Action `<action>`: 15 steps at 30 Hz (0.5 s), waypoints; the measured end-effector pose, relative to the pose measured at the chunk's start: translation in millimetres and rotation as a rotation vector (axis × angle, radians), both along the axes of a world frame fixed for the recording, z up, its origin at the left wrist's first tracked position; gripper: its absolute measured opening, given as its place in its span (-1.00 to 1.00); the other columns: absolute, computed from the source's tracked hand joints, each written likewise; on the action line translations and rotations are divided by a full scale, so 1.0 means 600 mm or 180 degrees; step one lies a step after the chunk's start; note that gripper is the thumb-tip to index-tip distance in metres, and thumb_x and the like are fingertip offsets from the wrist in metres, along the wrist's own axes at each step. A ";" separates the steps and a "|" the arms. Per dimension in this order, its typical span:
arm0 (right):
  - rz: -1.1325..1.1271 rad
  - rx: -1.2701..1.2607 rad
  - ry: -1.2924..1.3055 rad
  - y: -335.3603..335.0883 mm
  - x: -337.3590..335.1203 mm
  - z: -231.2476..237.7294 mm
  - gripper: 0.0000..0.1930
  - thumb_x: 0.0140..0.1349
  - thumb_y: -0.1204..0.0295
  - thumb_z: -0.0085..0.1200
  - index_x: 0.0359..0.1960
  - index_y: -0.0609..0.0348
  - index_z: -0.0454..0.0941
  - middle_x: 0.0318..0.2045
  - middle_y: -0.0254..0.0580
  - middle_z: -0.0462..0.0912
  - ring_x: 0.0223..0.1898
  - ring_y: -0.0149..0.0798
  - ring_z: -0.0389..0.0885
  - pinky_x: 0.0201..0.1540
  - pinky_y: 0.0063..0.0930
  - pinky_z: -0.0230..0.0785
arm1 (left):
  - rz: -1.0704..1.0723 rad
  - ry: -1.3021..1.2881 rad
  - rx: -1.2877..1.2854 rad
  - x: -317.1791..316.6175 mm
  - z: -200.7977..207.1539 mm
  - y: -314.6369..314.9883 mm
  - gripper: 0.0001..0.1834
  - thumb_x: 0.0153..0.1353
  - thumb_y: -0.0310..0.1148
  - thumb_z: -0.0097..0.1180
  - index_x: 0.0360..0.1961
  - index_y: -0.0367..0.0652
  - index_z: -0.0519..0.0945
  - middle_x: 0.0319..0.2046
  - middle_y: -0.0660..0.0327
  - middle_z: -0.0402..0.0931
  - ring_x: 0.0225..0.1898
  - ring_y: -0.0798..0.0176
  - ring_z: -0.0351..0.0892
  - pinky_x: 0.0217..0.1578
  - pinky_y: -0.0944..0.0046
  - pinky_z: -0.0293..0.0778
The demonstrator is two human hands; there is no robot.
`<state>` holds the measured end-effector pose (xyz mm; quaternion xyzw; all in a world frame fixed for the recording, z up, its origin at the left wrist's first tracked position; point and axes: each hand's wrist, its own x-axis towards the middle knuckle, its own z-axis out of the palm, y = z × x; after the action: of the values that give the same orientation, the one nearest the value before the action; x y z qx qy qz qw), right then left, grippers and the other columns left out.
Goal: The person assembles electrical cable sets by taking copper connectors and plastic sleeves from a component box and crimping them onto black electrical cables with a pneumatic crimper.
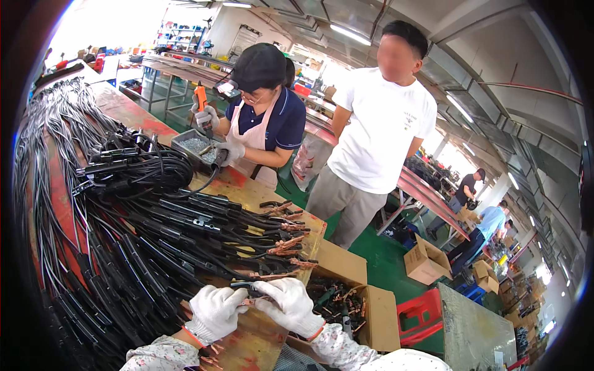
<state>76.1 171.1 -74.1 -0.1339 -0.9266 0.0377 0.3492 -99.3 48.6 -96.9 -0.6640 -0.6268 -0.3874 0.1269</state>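
Workpiece, black-and-copper, between left hand and right hand, long axis crosswise

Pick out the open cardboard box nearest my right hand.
It's the box just beside your gloved right hand, with dark, copper-tipped parts inside it; the other open boxes stand farther off.

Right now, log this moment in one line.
left hand: holds cable | right hand: holds cable | cables: on table | box: beside table
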 end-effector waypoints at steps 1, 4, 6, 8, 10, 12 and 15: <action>0.0150 -0.0221 -0.0273 0.005 0.006 0.001 -0.59 0.03 0.31 0.36 -0.03 0.00 0.63 -0.24 -0.25 0.67 -0.24 -0.08 0.62 -0.14 -0.21 0.39 | -0.0006 0.0053 0.0150 -0.002 -0.002 0.000 -0.67 -0.15 -0.28 0.35 -0.26 0.04 0.65 -0.55 0.35 0.47 -0.54 0.14 0.49 -0.48 0.15 0.39; 0.0534 -0.0154 -0.0208 0.014 -0.006 0.027 -0.56 -0.02 0.38 0.39 -0.03 0.00 0.63 -0.35 -0.26 0.65 -0.35 -0.08 0.59 -0.28 -0.23 0.38 | 0.0026 0.0012 0.0336 -0.002 0.002 0.005 -0.63 -0.18 -0.30 0.35 -0.23 0.02 0.66 -0.52 0.34 0.49 -0.47 0.14 0.51 -0.40 0.15 0.42; 0.0807 0.0322 0.0181 0.028 -0.022 0.049 -0.51 -0.13 0.49 0.39 -0.05 -0.01 0.64 -0.40 -0.29 0.63 -0.40 -0.10 0.58 -0.35 -0.22 0.36 | 0.0090 0.0003 0.0340 -0.007 0.004 0.014 -0.58 -0.17 -0.31 0.35 -0.17 -0.02 0.66 -0.45 0.31 0.53 -0.39 0.12 0.54 -0.30 0.13 0.43; 0.0689 0.0439 0.0149 0.060 -0.033 0.037 -0.53 -0.18 0.51 0.36 -0.10 -0.03 0.66 -0.35 -0.32 0.63 -0.34 -0.13 0.60 -0.29 -0.23 0.37 | 0.0202 -0.0048 -0.0063 -0.009 0.013 0.023 -0.61 -0.09 -0.30 0.36 -0.15 -0.03 0.64 -0.41 0.28 0.53 -0.33 0.10 0.55 -0.24 0.10 0.42; 0.0429 0.0292 -0.0159 0.087 -0.041 0.003 -0.56 -0.15 0.49 0.33 -0.11 -0.08 0.67 -0.29 -0.37 0.64 -0.23 -0.16 0.61 -0.15 -0.19 0.39 | 0.0476 0.0092 -0.0433 -0.013 0.012 0.025 -0.65 -0.03 -0.29 0.34 -0.16 -0.03 0.63 -0.38 0.26 0.52 -0.26 0.09 0.56 -0.19 0.08 0.42; 0.0234 0.0168 -0.0195 0.080 -0.040 -0.010 -0.64 -0.06 0.46 0.31 -0.14 -0.06 0.67 -0.24 -0.35 0.65 -0.19 -0.13 0.62 -0.11 -0.16 0.40 | 0.0475 0.0228 -0.0602 -0.019 -0.007 0.024 -0.66 -0.03 -0.30 0.33 -0.16 -0.04 0.63 -0.38 0.25 0.52 -0.25 0.09 0.55 -0.19 0.07 0.42; 0.0033 0.0112 0.0300 0.030 -0.034 0.005 -0.71 0.02 0.43 0.32 -0.16 -0.01 0.65 -0.23 -0.33 0.64 -0.18 -0.12 0.61 -0.13 -0.14 0.42 | 0.0482 0.0350 -0.0842 -0.023 -0.015 0.019 -0.65 -0.03 -0.34 0.32 -0.15 -0.04 0.64 -0.37 0.24 0.53 -0.23 0.08 0.55 -0.17 0.06 0.42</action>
<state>55.8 189.2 -71.4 -0.1210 -0.9104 0.0295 0.3946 -112.9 60.3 -105.8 -0.6460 -0.7127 -0.2540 0.1013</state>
